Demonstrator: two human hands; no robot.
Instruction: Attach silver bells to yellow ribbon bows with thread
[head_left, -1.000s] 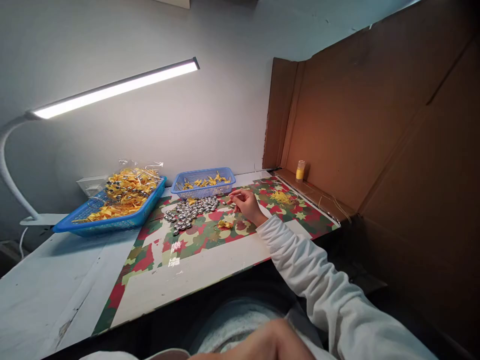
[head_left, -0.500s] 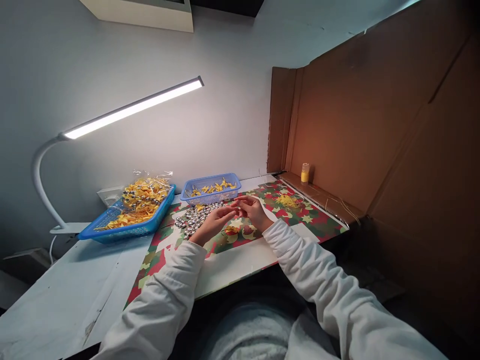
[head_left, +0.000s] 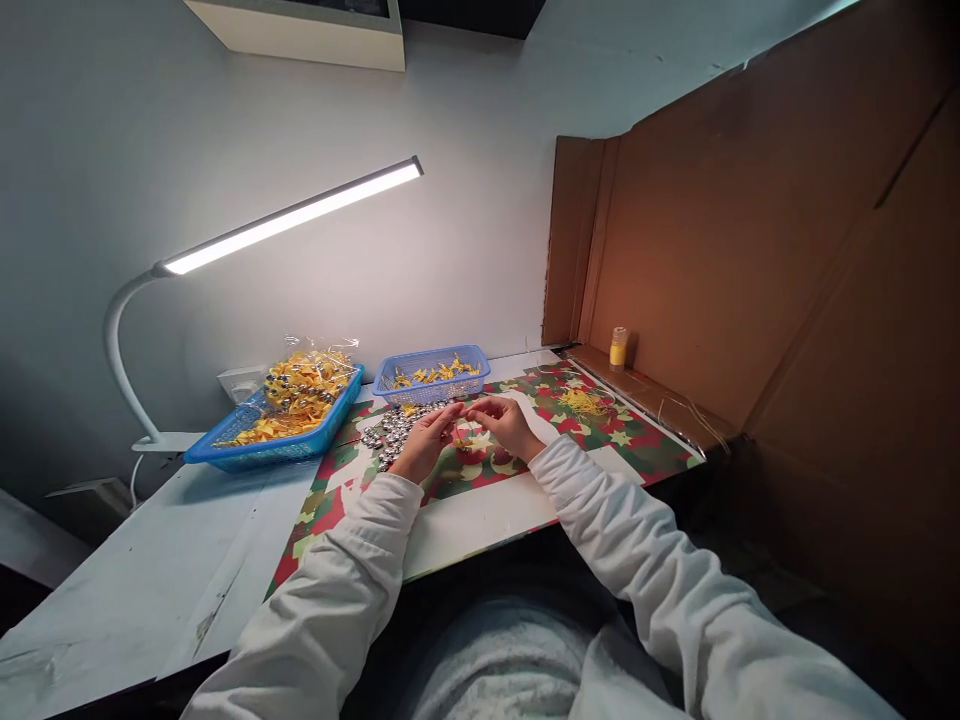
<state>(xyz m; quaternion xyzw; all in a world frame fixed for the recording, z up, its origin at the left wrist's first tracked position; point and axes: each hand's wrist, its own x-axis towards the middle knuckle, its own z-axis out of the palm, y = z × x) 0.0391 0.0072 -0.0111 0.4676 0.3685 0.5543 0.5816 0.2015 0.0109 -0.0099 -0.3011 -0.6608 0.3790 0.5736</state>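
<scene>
no readable text or numbers anywhere

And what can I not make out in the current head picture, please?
Head view: what, if anything, the left hand and right hand hold; too small and covered by them.
Head view: number of silver pieces; the left hand hides some.
Head view: top of the pale wall box; picture's upper edge cuts it off.
Head view: what fills the small bottle; too small.

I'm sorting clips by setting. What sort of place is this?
Likely a small craft workstation, at home or in a workshop: a lit desk lamp, the larger blue basket of yellow pieces and a pile of silvery pieces show it.
</scene>
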